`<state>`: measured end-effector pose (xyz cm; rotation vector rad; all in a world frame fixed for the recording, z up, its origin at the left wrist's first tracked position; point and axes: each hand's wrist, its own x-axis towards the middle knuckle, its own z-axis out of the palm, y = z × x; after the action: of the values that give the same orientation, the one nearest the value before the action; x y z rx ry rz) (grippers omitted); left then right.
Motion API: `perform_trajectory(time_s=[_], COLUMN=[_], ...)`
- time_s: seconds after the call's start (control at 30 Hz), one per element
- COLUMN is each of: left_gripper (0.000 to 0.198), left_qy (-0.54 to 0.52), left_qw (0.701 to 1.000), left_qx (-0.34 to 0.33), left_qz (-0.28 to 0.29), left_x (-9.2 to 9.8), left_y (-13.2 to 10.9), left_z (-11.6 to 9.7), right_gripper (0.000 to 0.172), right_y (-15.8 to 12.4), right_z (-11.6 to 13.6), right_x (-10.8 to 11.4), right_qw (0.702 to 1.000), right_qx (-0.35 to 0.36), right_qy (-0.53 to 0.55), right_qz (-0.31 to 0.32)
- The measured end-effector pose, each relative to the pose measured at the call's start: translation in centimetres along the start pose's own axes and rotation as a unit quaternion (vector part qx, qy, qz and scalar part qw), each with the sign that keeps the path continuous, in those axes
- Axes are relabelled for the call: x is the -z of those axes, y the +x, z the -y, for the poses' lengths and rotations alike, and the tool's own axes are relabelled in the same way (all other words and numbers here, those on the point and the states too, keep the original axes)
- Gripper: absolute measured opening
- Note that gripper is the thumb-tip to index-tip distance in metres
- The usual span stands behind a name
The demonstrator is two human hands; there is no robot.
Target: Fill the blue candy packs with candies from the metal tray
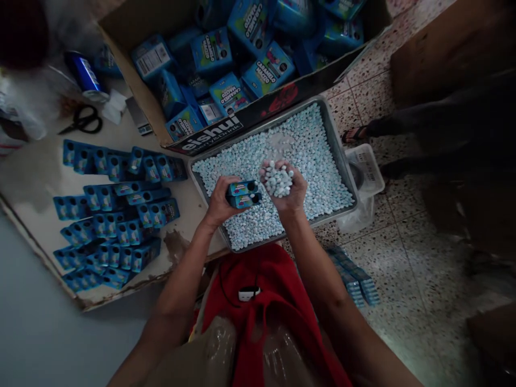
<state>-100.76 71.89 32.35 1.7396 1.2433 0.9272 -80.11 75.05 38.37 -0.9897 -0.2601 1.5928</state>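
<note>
Over a grey metal tray [335, 141] full of pale blue candies [258, 226], my left hand [220, 203] grips two small blue candy boxes [243, 188] side by side. Their open round holes face my right hand [291, 194], which is cupped palm up and heaped with candies [278, 180]. The fingers of my right hand curl up around the heap, close to the boxes but seemingly apart from them. Behind my right hand a thin patch in the candies shows some of the tray's bottom.
Rows of blue boxes [107, 223] with round holes stand on the table [32, 166] at left. A carton [149, 110] of blue boxes sits beyond the tray. Scissors [85, 121] and a blue can [86, 75] lie at upper left. A person's foot [353, 133] and stacked packs [355, 277] are on the floor.
</note>
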Motion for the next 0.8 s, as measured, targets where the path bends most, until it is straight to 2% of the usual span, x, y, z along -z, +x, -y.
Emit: perform_trajectory(time_s=[0.1,0.3,0.43,0.53,0.6,0.67,0.73,0.77,0.8], left_gripper=[0.076,0.077,0.076,0.08,0.085,0.088,0.089,0.09,0.09], left_qy=[-0.021,0.01,-0.007,-0.034,-0.054,-0.084,-0.108,-0.113,-0.113], left_qw=[1.0,0.998,0.998,0.993,0.993,0.989,0.981,0.977,0.976], left_qx=[0.014,0.052,0.007,-0.003,0.025,0.056,0.082,0.09,0.093], left_qz=[-0.013,-0.03,-0.068,-0.109,-0.103,-0.106,-0.141,-0.158,-0.163], left_x=[-0.9,-1.7,-2.5,-3.2,-3.4,-3.2,-2.7,-2.5,-2.3], left_y=[0.0,-0.2,-0.6,-0.8,-1.0,-1.1,-1.1,-1.1,-1.1], left_z=[0.2,-0.6,0.1,1.4,2.4,3.3,4.1,4.4,4.7], right_gripper=[0.029,0.04,0.044,0.049,0.052,0.047,0.037,0.035,0.036], right_y=[-1.6,-2.7,-3.2,-2.9,-2.6,-2.7,-3.7,-4.5,-5.4], right_z=[0.7,1.1,0.7,0.2,-0.2,-0.8,-1.8,-2.4,-3.2], right_x=[-1.6,-2.7,-3.2,-2.4,-0.6,2.2,5.4,7.0,8.5], right_qw=[0.994,0.982,0.961,0.931,0.904,0.867,0.803,0.76,0.71], right_qx=[0.066,0.107,0.146,0.201,0.24,0.264,0.279,0.284,0.287], right_qy=[-0.066,-0.13,-0.187,-0.243,-0.304,-0.399,-0.517,-0.576,-0.631], right_qz=[0.05,0.085,0.143,0.184,0.182,0.141,0.098,0.098,0.123])
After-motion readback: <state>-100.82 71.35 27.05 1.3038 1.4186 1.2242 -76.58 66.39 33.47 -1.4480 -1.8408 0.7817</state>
